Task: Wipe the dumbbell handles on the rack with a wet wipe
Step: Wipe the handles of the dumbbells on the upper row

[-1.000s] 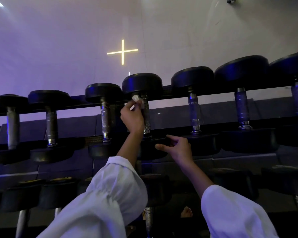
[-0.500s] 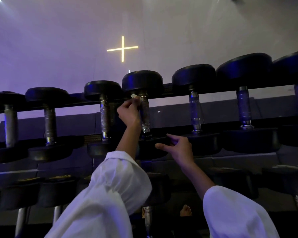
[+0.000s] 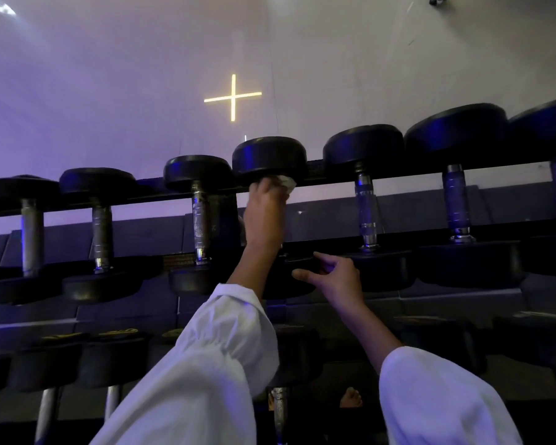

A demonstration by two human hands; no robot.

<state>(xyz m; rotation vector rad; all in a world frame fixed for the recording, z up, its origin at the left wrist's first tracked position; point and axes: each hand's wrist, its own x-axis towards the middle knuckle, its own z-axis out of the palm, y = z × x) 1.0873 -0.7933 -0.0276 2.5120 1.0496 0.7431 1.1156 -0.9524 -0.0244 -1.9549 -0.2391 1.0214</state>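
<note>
Several black dumbbells with metal handles lie across the top rails of a rack. My left hand is wrapped round the handle of the middle dumbbell, right under its far head, holding a white wet wipe against it. The handle itself is hidden behind that hand. My right hand is lower, with thumb and fingers spread on the near head of the same dumbbell. Neighbouring handles stand bare on the left and on the right.
A lower tier of dumbbells runs beneath my arms, close to my white sleeves. Behind the rack are dark floor mats and a pale wall with a glowing cross. A bare foot shows under the rack.
My left hand has slid up the handle with the wipe, from mid-handle to just below the far head. My right hand has stayed on the near head.
</note>
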